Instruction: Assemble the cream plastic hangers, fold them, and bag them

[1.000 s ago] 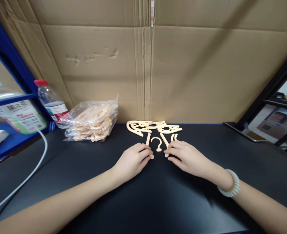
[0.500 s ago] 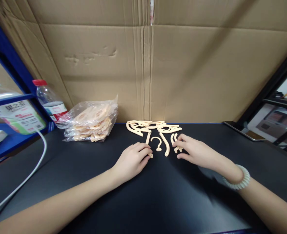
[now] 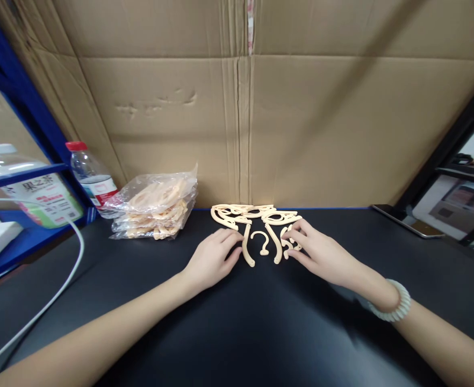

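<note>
Cream plastic folding-hanger parts lie on the black table. My left hand (image 3: 213, 259) is beside a curved hanger arm (image 3: 246, 246), thumb and fingers apart, fingertips at its left edge. Right of that arm lies a hanger hook (image 3: 264, 243), then a second curved arm (image 3: 275, 244). My right hand (image 3: 325, 251) rests over small curved hanger pieces (image 3: 286, 250), fingers spread and touching them; its fingers partly hide these pieces. Behind, folded cream hangers (image 3: 231, 215) lie in a row near the cardboard.
Bagged cream hangers (image 3: 154, 207) are stacked at the left, before a red-capped bottle (image 3: 95, 180). A white cable (image 3: 70, 269) curves over the left side of the table. A phone (image 3: 408, 221) lies at the far right. Cardboard (image 3: 321, 134) walls the back.
My left hand has drawn slightly left off the left hanger arm, which now shows in full. My right fingers have shifted among the small pieces. The view has tilted slightly up.
</note>
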Demonstrator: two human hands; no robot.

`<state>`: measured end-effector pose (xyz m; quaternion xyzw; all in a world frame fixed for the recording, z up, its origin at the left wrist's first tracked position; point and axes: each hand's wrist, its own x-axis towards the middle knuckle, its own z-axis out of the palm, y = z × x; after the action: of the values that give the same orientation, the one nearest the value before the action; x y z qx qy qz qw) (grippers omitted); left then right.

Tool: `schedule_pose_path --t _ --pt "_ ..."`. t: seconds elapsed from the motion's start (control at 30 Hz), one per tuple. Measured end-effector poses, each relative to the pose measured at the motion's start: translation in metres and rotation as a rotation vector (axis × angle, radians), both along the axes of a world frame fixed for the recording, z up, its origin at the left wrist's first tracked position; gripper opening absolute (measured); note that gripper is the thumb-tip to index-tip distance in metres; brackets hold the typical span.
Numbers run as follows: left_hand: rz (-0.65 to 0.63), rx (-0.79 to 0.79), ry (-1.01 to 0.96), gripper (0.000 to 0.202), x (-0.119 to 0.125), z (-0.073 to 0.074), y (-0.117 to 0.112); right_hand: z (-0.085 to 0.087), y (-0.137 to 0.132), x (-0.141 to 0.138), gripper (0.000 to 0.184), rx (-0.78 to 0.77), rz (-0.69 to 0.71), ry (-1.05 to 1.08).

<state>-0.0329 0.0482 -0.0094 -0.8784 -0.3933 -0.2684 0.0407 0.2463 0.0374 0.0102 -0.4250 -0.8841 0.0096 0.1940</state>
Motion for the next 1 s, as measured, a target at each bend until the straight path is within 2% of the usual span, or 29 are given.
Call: schedule_pose_path --t 0.1,0.2,0.27,0.33,0.47,0.53,0.6,0.67,0.73,0.83,0.93,1.0 --pt "0.098 -0.021 0.083 0.032 -0.017 0.0 0.021 0.0 -0.003 -0.003 0.016 0.032 0.016 0.05" --pt "0.166 -0.17 0.182 0.054 -0.032 -0.002 0.037 0.0 -0.007 -0.007 0.015 0.046 0.039 0.069" --pt "0.192 -0.26 0.231 0.057 -0.037 -0.002 0.041 -0.001 -0.009 -0.009 0.016 0.058 0.052 0.069" --pt "0.186 -0.251 0.252 0.051 -0.038 0.0 0.039 -0.001 -0.01 -0.011 0.017 0.067 0.06 0.071" --pt "0.084 -0.11 0.223 0.033 -0.035 0.004 0.031 -0.001 -0.009 -0.01 0.018 0.069 0.067 0.068" --pt "0.068 -0.065 0.194 0.031 -0.035 0.005 0.029 -0.002 -0.008 -0.01 0.017 0.063 0.062 0.063" --pt "0.124 -0.041 0.163 0.04 -0.037 0.005 0.031 -0.002 -0.008 -0.009 0.017 0.058 0.057 0.055" --pt "0.202 -0.079 0.125 0.049 -0.042 0.003 0.034 -0.002 -0.009 -0.009 0.016 0.053 0.057 0.044" --pt "0.227 -0.161 0.08 0.049 -0.048 0.001 0.039 -0.002 -0.01 -0.01 0.016 0.047 0.059 0.037" --pt "0.19 -0.214 0.027 0.038 -0.055 -0.002 0.044 -0.001 -0.011 -0.011 0.016 0.044 0.064 0.036" --pt "0.162 -0.189 0.005 0.021 -0.056 -0.002 0.046 0.0 -0.011 -0.011 0.016 0.049 0.062 0.039" --pt "0.153 -0.159 -0.014 0.017 -0.056 -0.002 0.047 0.0 -0.011 -0.011 0.016 0.055 0.06 0.04"
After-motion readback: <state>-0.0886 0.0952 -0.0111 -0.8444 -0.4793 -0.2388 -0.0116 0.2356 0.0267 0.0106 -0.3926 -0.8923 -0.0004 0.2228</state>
